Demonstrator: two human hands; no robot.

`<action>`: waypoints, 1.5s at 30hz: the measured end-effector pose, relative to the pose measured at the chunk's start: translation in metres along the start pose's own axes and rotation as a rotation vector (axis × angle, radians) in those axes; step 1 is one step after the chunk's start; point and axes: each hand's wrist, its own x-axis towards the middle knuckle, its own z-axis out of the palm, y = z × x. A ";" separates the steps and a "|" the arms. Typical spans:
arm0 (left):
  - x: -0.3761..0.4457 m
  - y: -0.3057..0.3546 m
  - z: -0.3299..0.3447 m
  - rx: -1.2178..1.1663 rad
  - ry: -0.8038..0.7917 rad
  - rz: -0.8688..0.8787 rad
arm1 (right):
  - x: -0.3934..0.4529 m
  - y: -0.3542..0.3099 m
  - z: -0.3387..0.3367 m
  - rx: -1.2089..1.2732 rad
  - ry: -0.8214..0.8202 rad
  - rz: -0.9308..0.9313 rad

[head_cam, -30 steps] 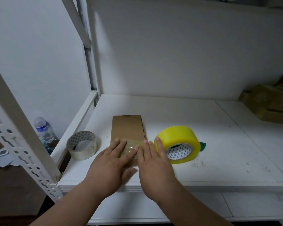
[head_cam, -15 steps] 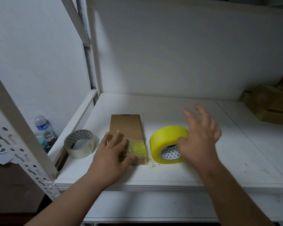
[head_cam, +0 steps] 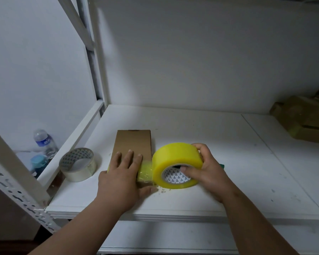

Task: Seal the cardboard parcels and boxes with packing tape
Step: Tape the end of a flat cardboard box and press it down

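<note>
My left hand point(head_cam: 122, 178) flat on smooth brown cardboard parcel point(head_cam: 134, 144), right hand point(head_cam: 207, 167) fingers gripping glossy yellow tape roll point(head_cam: 176, 161), triangle-patterned core, near shelf point(head_cam: 219, 137) front edge.

No words or numbers can be read anywhere. The water bottle point(head_cam: 44, 142) beyond the shelf's left edge wears a blue label too blurred to make out, and both tape roll cores show only a triangle pattern.

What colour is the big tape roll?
Yellow tape roll, with a triangle-patterned core, head view.
</note>
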 end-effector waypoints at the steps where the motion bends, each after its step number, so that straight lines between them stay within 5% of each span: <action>1: 0.001 -0.001 0.000 -0.018 0.020 0.007 | 0.000 -0.004 0.000 0.005 0.031 -0.020; 4: 0.002 -0.007 -0.002 -0.184 0.100 0.027 | 0.002 -0.020 -0.002 0.102 0.084 -0.068; 9: -0.002 -0.003 -0.022 -1.102 0.149 -0.063 | 0.012 -0.059 -0.009 0.339 -0.043 -0.209; 12: -0.015 0.008 -0.026 -1.290 0.110 -0.071 | 0.018 -0.078 -0.007 0.325 -0.104 -0.275; 19: -0.012 -0.021 -0.034 -1.091 0.010 0.063 | 0.025 -0.086 0.022 0.310 -0.229 -0.278; 24: 0.003 -0.019 -0.050 -1.154 -0.116 0.055 | 0.026 -0.082 0.029 0.359 -0.248 -0.254; 30: 0.012 -0.016 -0.045 -0.924 0.016 0.115 | 0.022 -0.080 0.016 0.346 -0.214 -0.311; 35: 0.017 -0.023 -0.042 -1.034 -0.011 0.272 | 0.017 -0.063 -0.007 0.412 -0.151 -0.295; 45: 0.017 -0.030 -0.036 -1.024 -0.034 0.224 | 0.017 -0.049 -0.025 0.425 -0.214 -0.202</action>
